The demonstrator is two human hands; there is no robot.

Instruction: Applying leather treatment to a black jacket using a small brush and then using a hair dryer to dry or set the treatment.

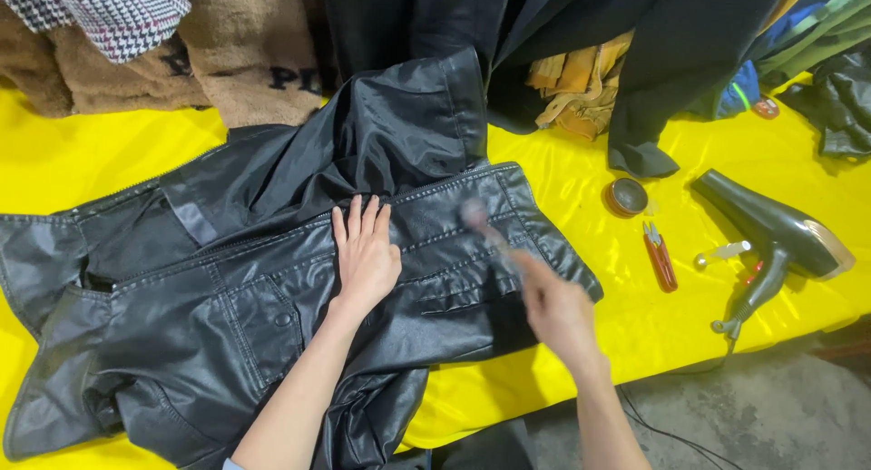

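Observation:
A black leather jacket (227, 298) lies spread on a yellow-covered table (581, 198). My left hand (365, 252) presses flat on it near the zipper seam, fingers together and pointing away from me. My right hand (553, 307) grips a small brush (481, 223), which is motion-blurred and touches the jacket's waistband panel just right of my left hand.
To the right on the table lie a round tin (627, 197), small red snips (660, 257), a small bottle (723, 252) and a dark hair dryer (771, 239) with its cord hanging over the edge. Piled garments (581, 80) line the far side. Grey floor shows at bottom right.

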